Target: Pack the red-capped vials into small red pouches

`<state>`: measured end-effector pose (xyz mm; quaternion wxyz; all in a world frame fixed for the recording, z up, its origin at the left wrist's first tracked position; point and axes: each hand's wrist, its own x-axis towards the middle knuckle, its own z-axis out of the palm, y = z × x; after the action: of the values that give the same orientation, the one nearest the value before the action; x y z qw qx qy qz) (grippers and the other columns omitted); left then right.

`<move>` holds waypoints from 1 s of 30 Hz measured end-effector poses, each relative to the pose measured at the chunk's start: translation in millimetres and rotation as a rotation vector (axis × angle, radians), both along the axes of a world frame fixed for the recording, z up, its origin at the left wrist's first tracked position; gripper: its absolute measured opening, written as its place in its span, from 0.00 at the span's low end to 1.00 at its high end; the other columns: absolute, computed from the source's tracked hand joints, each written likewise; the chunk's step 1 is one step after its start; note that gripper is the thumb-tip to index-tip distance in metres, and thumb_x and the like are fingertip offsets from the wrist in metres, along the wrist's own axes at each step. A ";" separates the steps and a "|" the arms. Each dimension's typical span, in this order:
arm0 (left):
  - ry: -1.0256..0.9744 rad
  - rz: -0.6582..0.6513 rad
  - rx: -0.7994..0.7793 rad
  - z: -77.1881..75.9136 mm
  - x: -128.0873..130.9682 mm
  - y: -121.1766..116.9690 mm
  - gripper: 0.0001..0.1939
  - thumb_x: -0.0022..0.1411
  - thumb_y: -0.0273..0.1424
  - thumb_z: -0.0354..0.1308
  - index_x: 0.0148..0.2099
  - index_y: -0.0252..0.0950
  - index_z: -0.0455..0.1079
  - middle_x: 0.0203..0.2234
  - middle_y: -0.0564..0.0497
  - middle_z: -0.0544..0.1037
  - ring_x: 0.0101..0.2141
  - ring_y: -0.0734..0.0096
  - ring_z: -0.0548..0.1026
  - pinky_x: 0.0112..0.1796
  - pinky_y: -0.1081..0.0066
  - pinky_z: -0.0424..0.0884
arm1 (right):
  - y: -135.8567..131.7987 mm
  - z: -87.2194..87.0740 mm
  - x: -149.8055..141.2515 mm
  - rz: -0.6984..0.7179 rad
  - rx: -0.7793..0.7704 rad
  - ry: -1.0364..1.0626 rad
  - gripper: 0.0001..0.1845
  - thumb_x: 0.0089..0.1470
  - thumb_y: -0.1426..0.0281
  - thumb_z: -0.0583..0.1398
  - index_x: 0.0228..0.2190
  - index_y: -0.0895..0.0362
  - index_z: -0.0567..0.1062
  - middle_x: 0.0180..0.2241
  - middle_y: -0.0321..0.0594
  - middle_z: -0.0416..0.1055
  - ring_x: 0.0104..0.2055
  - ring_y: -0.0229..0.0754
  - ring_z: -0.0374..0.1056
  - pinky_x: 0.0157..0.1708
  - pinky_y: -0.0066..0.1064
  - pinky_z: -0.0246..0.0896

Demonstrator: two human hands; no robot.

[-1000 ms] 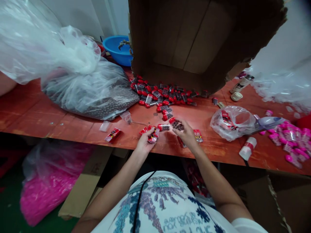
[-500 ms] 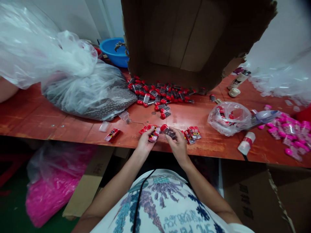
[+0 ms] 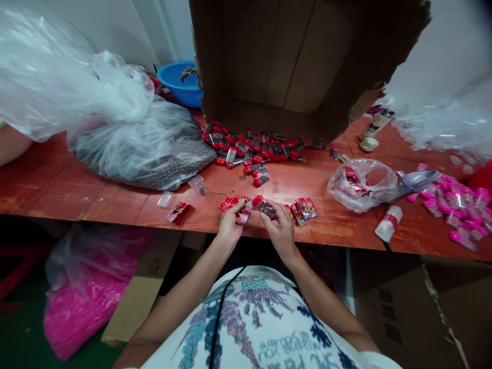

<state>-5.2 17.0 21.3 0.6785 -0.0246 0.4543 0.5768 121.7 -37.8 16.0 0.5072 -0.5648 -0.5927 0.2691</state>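
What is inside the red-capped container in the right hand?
Small dark beads show through the clear wall of the container, beside the red cap. The right hand covers the opposite end; contents there cannot be seen.

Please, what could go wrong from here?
The small clear plastic red-capped bottle, held by thumb and fingers of the right hand, might slip. The small red printed packet left of the left hand lies near the front edge of the reddish-brown table and could be brushed off.
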 end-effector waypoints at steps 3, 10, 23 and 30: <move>0.018 0.015 0.012 -1.1 0.8 -1.5 0.07 0.53 0.14 0.58 0.28 0.29 0.72 0.24 0.48 0.78 0.24 0.74 0.77 0.31 0.75 0.75 | -0.8 -1.2 -0.2 0.012 -0.010 0.011 0.18 0.56 0.71 0.58 0.49 0.52 0.71 0.46 0.43 0.70 0.46 0.44 0.67 0.43 0.35 0.66; 0.113 0.090 0.055 -0.6 3.5 -1.2 0.07 0.47 0.15 0.63 0.28 0.30 0.73 0.23 0.51 0.78 0.24 0.74 0.77 0.31 0.75 0.74 | -7.8 0.1 -1.0 0.021 -0.038 0.041 0.18 0.55 0.71 0.58 0.49 0.52 0.71 0.45 0.43 0.70 0.46 0.44 0.68 0.46 0.38 0.65; 0.084 0.055 0.039 2.5 4.8 -0.8 0.06 0.49 0.15 0.61 0.27 0.30 0.72 0.22 0.51 0.78 0.23 0.75 0.76 0.30 0.75 0.74 | -9.4 6.0 0.5 0.006 0.141 -0.072 0.18 0.57 0.73 0.57 0.49 0.51 0.70 0.45 0.42 0.70 0.48 0.43 0.66 0.49 0.38 0.63; 0.072 0.032 0.083 2.1 7.1 -6.3 0.07 0.46 0.16 0.64 0.29 0.30 0.72 0.24 0.50 0.78 0.25 0.73 0.77 0.31 0.74 0.74 | -9.0 -1.7 1.5 -0.001 0.166 -0.172 0.19 0.57 0.73 0.56 0.51 0.50 0.69 0.46 0.44 0.69 0.50 0.46 0.65 0.52 0.42 0.61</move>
<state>1.9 10.8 23.5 0.6529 0.0172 0.4535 0.6064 123.1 -46.8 14.3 0.4996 -0.5421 -0.6541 0.1695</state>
